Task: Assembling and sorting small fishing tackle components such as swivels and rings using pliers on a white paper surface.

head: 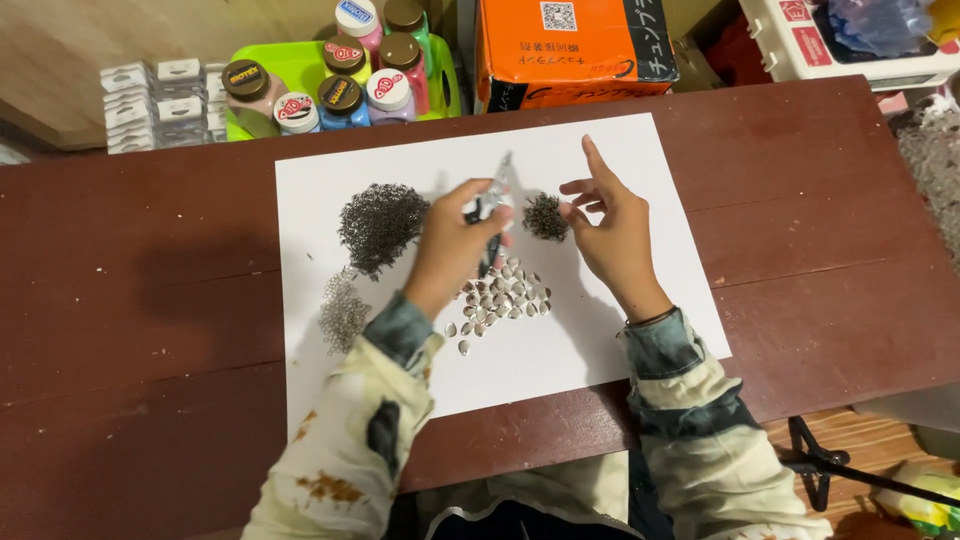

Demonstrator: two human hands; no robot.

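Gripping slim pliers (497, 200) in a closed fist, the left hand (455, 245) angles them upward; the right hand (610, 235), fingers spread, hovers beside a small dark ring pile (545, 217), with shells (500, 298) sorted on white paper (620, 330).

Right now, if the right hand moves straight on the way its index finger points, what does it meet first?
The right hand points up and slightly left over the white paper sheet; beyond the bare paper, it would probably meet the orange cardboard box first, though depth is unclear.

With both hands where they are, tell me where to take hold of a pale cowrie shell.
Probably take a stray shell at the near edge of the shell pile, pinching its long sides from above. It lies flat and apart on the white sheet, clear of the left hand, its pliers and the right hand.
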